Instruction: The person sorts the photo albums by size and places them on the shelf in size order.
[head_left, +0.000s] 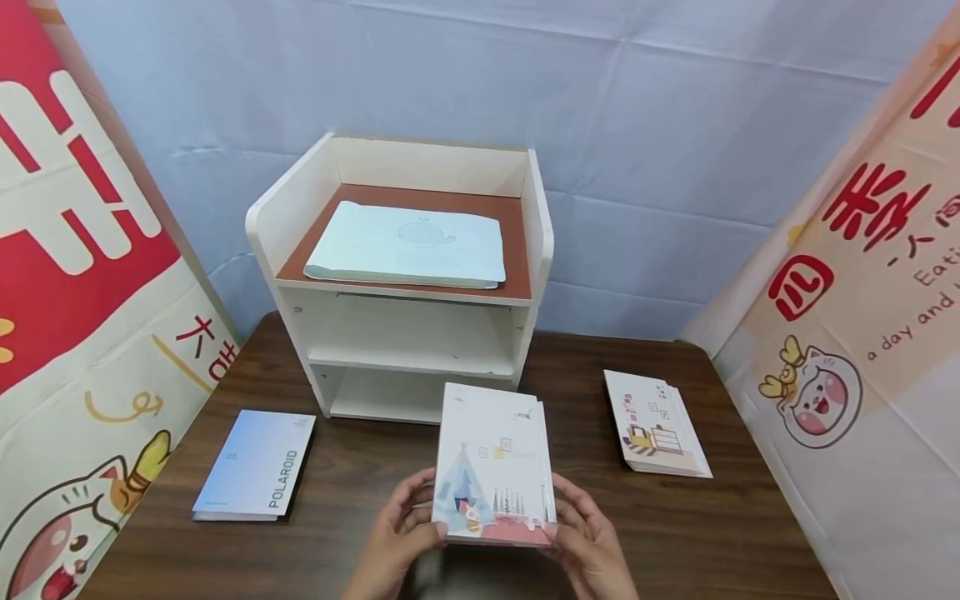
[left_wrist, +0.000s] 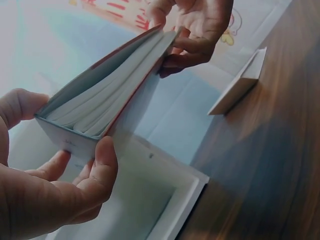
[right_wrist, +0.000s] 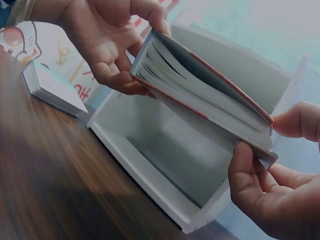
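Held book: a white paperback with a tent drawing on its cover (head_left: pixel 495 467) is up off the dark brown wooden table (head_left: pixel 360 500), just in front of the white wooden three-tier shelf unit (head_left: pixel 397 283), its top edge tipped toward the shelves.
Left hand: the left hand (head_left: pixel 397 533) grips the book's lower left corner, thumb on the cover and fingers curled beneath.
Right hand: the right hand (head_left: pixel 588 537) clasps the lower right corner the same way, thumb on top, fingers under.
Pages: in the wrist views the page block gapes slightly between the covers.
Top tier: a pale blue flat book with a faint teapot outline (head_left: pixel 408 246) lies on the brown top board.
Left of the shelves: a light blue booklet marked POLAROID (head_left: pixel 257 467) lies flat on the table, well apart from the hands.
Right of the shelves: a white book with a furniture drawing (head_left: pixel 656 423) lies flat, near the right hand but not touching it.
Sides: red and cream cartoon cat banners (head_left: pixel 82 275) lean in on both sides.
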